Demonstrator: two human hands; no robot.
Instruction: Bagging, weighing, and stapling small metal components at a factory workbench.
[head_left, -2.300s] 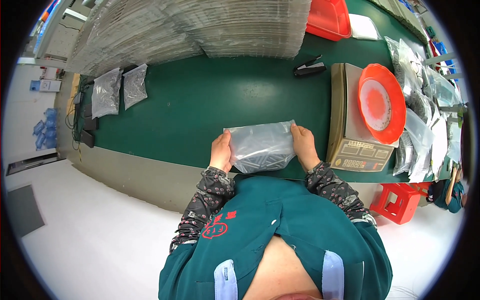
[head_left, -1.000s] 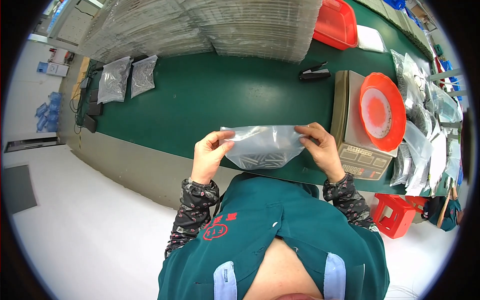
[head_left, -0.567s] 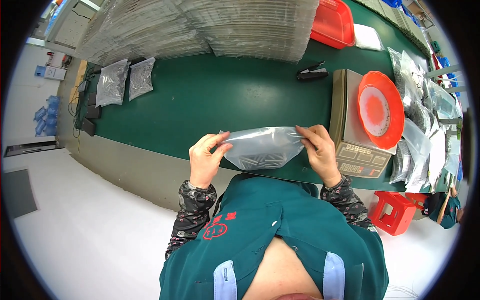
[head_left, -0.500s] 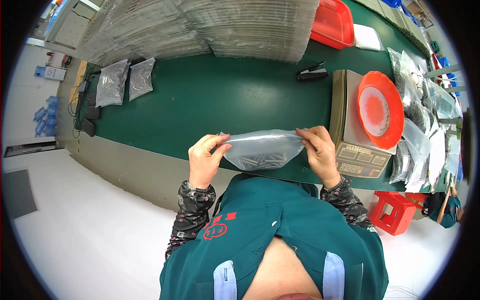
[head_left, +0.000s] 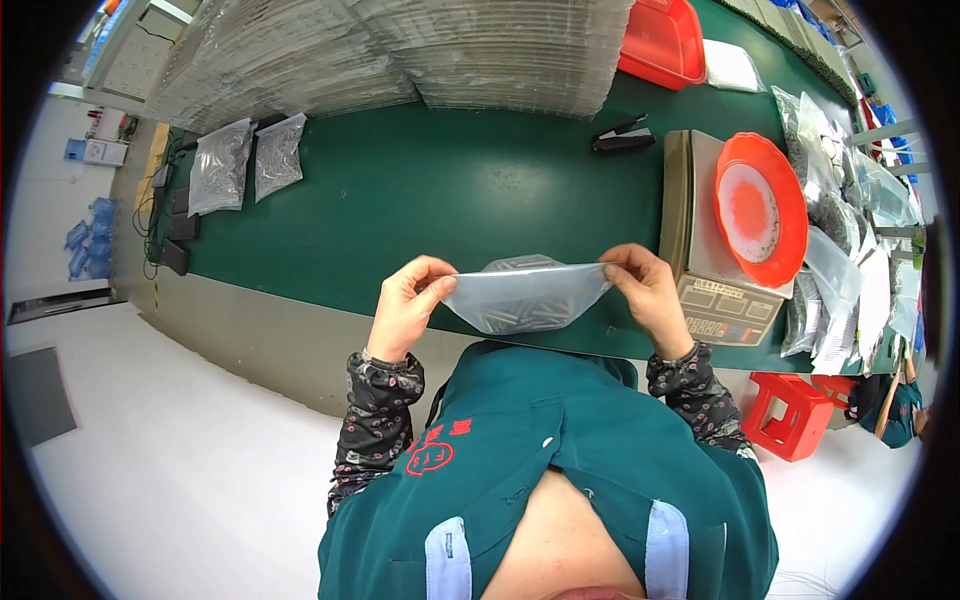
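Note:
A clear plastic bag (head_left: 530, 300) is stretched between my two hands at the table's near edge. Several small grey cylindrical pieces lie inside it, blurred by the plastic. My left hand (head_left: 408, 305) pinches the bag's left corner between thumb and fingers. At the opposite corner, my right hand (head_left: 645, 292) grips it the same way. The bag's top edge runs nearly straight from one hand to the other. Just right of my right hand stands a weighing scale (head_left: 715, 310) with a red plastic bowl (head_left: 790, 255) on its pan.
A black stapler (head_left: 622, 135) lies beyond the bag on the green table (head_left: 400, 190). Two filled bags (head_left: 220, 170) sit at the far left. Stacked clear sheets (head_left: 400, 60) and a red basket (head_left: 665, 45) stand at the back. More filled bags (head_left: 835, 215) crowd the right; a red stool (head_left: 787, 415) is below.
The bag has tilted, so its top edge is now straighter and part of its contents shows beyond that edge. Both hands keep their pinch on the corners.

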